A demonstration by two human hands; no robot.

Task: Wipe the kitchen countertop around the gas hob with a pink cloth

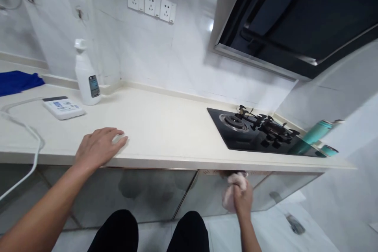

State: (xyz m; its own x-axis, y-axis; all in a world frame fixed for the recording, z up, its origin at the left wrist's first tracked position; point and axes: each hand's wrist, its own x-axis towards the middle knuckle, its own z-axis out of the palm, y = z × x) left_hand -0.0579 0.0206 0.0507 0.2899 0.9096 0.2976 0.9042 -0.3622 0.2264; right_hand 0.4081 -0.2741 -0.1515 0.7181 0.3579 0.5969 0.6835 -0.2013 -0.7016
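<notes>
the right hand [244, 200] squeezes a pale cloth [229, 197], likely soft and light, best held bunched up; the left hand [99, 146], loosely apart, rests on the worktop [165, 126].

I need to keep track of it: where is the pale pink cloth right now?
In the head view, the pale pink cloth is low, right of centre, in the right hand, before the cabinet front beneath the hob.

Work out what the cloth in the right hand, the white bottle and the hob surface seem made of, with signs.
Cloth: looks like soft, matte fabric, bunched in folds.
White bottle: probably smooth plastic, opaque and moulded-looking.
Hob surface: glossy black, perhaps glass; it mirrors the green roll.
</notes>
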